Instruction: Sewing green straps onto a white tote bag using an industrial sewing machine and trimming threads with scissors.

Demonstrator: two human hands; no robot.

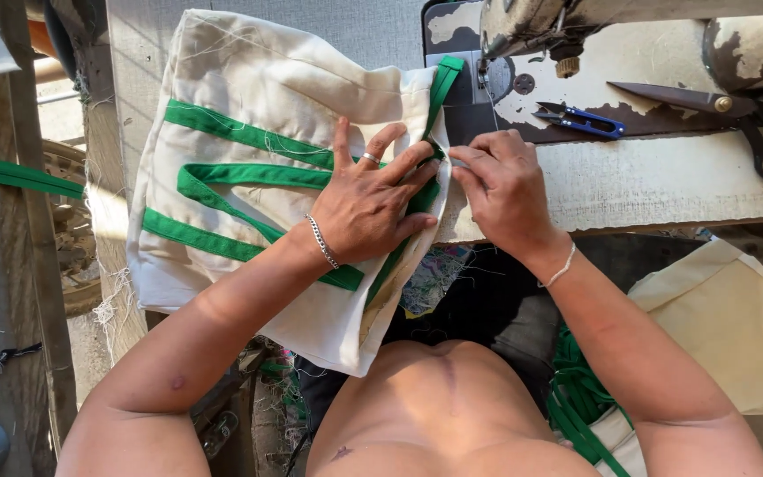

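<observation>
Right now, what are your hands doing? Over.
Left hand flat on cream cloth bag. Right hand pinching green strap at bag edge. Blue thread snips and big scissors lie beyond, apart.

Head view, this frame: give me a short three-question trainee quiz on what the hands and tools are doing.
1. True or false: the left hand lies flat on the cream bag.
2. What colour are the straps sewn on it? A red, B green, C black.
3. Which tool lies nearer the right hand: the blue thread snips or the large dark scissors?

Key: 1 true. 2 B. 3 the blue thread snips; both hands pinch the fabric edge by the sewing machine.
</observation>
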